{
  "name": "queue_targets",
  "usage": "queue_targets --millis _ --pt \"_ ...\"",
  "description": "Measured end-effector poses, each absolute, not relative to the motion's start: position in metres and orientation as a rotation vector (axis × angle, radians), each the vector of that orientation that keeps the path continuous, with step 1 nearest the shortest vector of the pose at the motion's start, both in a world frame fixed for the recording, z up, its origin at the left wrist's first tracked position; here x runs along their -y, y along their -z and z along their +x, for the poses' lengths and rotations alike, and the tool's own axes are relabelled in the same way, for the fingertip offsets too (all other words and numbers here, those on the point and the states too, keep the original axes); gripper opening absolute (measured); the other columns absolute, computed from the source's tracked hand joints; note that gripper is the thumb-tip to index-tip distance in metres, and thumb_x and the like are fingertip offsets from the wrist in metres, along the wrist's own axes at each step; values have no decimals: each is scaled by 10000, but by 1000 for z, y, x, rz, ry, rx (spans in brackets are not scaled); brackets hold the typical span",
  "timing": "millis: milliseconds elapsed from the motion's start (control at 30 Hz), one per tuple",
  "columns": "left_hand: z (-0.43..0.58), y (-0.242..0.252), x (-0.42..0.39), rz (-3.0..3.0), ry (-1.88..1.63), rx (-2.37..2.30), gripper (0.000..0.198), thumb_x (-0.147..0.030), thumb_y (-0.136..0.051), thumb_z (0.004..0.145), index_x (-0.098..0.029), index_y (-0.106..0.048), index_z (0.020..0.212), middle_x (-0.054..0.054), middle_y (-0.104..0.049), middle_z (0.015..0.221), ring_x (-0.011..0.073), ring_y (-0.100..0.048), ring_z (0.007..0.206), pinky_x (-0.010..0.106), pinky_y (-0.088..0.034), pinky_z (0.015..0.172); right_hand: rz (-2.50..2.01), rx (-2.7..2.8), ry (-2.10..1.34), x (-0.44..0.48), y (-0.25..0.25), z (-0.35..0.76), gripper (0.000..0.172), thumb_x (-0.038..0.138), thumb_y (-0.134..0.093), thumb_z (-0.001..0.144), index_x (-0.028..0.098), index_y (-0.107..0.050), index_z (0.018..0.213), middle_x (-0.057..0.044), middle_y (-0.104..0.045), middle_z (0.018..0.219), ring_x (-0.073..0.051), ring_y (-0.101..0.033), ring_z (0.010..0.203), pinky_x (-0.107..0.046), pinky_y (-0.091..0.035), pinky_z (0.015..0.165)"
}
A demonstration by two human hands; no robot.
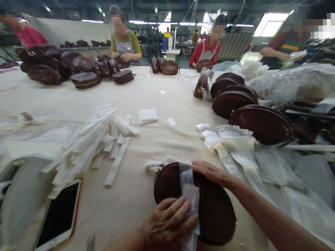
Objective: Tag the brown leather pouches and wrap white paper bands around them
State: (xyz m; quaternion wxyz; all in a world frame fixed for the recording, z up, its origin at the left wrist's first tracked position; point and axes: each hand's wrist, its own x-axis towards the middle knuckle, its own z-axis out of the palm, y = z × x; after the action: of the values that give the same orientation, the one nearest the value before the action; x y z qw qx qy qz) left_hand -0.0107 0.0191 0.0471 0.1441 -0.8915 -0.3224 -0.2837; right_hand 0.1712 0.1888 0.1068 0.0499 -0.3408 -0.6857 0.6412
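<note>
A dark brown oval leather bag point(214, 209) lies flat on the table in front of me. Round its middle runs a strip of white wrapping paper point(186, 174), with a second layer overlapping it lower down. My left hand point(170, 219) presses its outstretched fingers on the strip near the bag's lower side. My right hand point(213, 173) rests along the bag's far edge, fingers stretched and touching the strip's upper end. A zip pull wrapped in white point(154, 164) sticks out at the bag's upper left.
Loose white strips point(89, 146) lie to the left, near a smartphone point(60, 216). More strips point(235, 146) and a row of brown bags point(261, 122) are on the right. Across the table point(146, 97), several people work beside a bag pile point(83, 64).
</note>
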Motion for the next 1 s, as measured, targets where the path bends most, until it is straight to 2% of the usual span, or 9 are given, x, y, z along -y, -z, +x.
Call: queue_targets --millis 167,333,467,600,700,800,933,1000 --pt "-11 -48 -20 -2538 864 926 308 -198 -438 936 -183 -563 1217 121 -465 1351 228 -504 1194 337 -497 918 -1053 1980 -2039 -184 -102 171 437 612 -544 745 186 -613 678 -17 -630 754 -211 -570 808 -305 -452 762" --pt "-10 -44 -15 -2498 847 916 320 -229 -490 915 -207 -559 1226 96 -402 1424 207 -489 1210 345 -471 965 -1158 1857 -2125 -178 -107 166 424 577 -558 751 163 -647 726 -4 -623 636 -189 -582 650 -283 -450 598" --pt "-7 -47 -9 -2496 869 885 338 -310 -535 904 -209 -558 1225 88 -443 1400 216 -472 1239 372 -442 1003 -1184 1821 -2145 -177 -111 161 410 551 -619 708 147 -680 747 0 -637 629 -186 -585 649 -294 -458 636" --pt "-9 -49 -7 -2538 853 869 296 -285 -508 917 -192 -568 1192 75 -491 1361 219 -454 1261 374 -433 1011 -1197 1794 -2128 -178 -105 155 432 547 -670 648 137 -684 786 5 -647 651 -174 -576 647 -299 -452 671" --pt "-12 -47 -7 -2556 806 861 297 -253 -501 920 -179 -558 1202 80 -473 1377 225 -445 1271 381 -441 1005 -1247 1749 -2087 -179 -96 154 473 518 -707 607 135 -665 882 9 -646 669 -159 -562 626 -282 -439 644" --pt "-13 -44 -6 -2553 754 868 310 -261 -516 916 -173 -550 1211 87 -440 1402 232 -431 1283 379 -454 998 -1351 1680 -2003 -180 -87 156 607 459 -739 572 126 -592 1058 18 -625 667 -142 -540 596 -255 -412 583" --pt "-13 -44 -6 -2559 688 866 319 -272 -545 908 -174 -539 1211 88 -430 1406 236 -434 1282 378 -461 997 -1432 1628 -1944 -181 -83 158 864 376 -711 607 148 -338 1352 66 -574 611 -128 -517 546 -238 -386 537" --pt "-12 -46 -7 -2559 703 871 305 -263 -538 914 -178 -546 1206 82 -440 1399 225 -448 1271 372 -454 1006 -1400 1647 -1963 -181 -84 158 824 367 -685 626 173 -353 1355 67 -581 618 -131 -533 561 -241 -397 553"
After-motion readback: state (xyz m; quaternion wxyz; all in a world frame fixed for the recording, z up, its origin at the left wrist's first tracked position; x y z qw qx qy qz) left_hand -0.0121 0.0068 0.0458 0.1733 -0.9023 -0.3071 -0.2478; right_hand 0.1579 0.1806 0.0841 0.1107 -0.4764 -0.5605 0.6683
